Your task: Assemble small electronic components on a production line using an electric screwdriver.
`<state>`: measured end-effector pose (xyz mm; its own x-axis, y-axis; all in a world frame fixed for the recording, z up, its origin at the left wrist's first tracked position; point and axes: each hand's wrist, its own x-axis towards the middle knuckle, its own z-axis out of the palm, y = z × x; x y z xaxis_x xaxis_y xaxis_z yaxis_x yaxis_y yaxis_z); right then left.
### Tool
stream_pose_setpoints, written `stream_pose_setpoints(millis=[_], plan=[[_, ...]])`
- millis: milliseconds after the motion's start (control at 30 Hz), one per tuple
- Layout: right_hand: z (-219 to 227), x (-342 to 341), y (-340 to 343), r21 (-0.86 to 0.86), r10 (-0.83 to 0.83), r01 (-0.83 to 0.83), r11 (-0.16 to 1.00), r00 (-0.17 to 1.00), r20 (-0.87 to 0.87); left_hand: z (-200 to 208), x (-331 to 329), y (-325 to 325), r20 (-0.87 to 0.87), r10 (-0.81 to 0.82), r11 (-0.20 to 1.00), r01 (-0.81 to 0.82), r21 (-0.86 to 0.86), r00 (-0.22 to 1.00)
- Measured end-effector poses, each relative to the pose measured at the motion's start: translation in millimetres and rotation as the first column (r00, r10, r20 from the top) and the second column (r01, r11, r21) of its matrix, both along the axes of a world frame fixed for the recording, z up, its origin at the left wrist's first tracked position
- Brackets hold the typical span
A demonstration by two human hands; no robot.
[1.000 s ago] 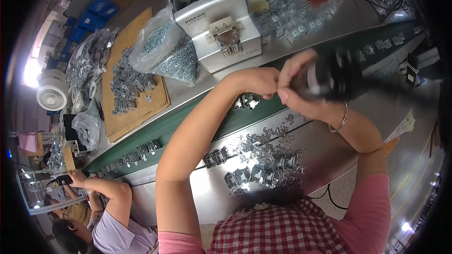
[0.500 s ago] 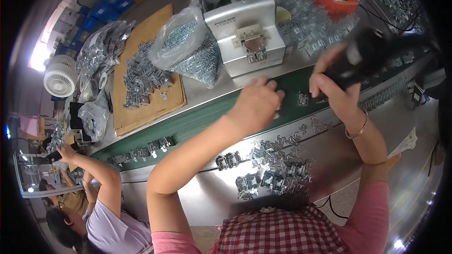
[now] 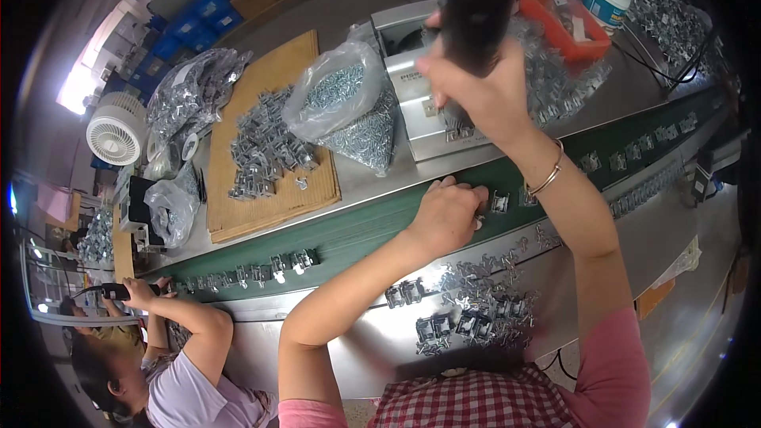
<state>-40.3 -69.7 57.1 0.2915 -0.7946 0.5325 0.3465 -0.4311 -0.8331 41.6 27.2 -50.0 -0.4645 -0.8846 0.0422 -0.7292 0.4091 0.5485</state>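
My right hand (image 3: 495, 95) is wrapped round a black electric screwdriver (image 3: 476, 12), raised in front of the silver screw feeder (image 3: 444, 148). The tool is blurred, and its lower end is hidden by my hand. Over the green conveyor belt (image 3: 357, 230), my left hand (image 3: 445, 218) is closed, fingers curled down. A bit of a small metal part (image 3: 479, 223) shows at its fingertips; the rest is hidden. Just right of that hand, a small metal bracket assembly (image 3: 500, 201) rests on the belt.
Loose metal pieces (image 3: 479, 277) and black-and-silver assemblies (image 3: 432, 331) lie on the near steel ledge. Behind the belt are a bag of screws (image 3: 357, 139), cardboard (image 3: 329, 186) with brackets, and a red bin (image 3: 583, 47). A co-worker (image 3: 190, 380) sits at left.
My right hand has swung up and left with the screwdriver, from above the belt to before the screw feeder. My left hand stays low over the belt. The camera view has shifted slightly.
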Motion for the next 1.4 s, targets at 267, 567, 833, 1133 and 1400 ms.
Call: stream_pose_setpoints(millis=[267,567,833,1133,1400], plan=[[-0.9,-44.1,34.2,-0.046,0.063,-0.067,0.997,0.993,-0.096,0.2,8.4,-24.7,-0.087,-0.242,0.958,0.252,0.134,0.966],[-13.2,-90.4,42.8,0.002,-0.011,0.011,1.000,0.997,-0.080,7.0,-12.2,-64.2,-0.428,-0.003,0.761,0.280,0.586,0.904],[-26.1,-97.0,57.5,0.094,0.041,-0.026,0.995,0.985,-0.170,8.3,-9.8,-52.9,-0.377,-0.026,0.617,0.312,0.723,0.926],[-36.2,-93.5,72.8,-0.027,0.092,-0.096,0.995,0.986,-0.137,39.2,-13.2,-55.5,0.009,-0.288,0.703,0.205,0.681,0.958],[-41.8,-87.7,69.2,-0.047,0.094,-0.098,0.994,0.992,-0.081,31.6,-11.0,-61.8,-0.127,-0.327,0.676,0.326,0.661,0.936]])
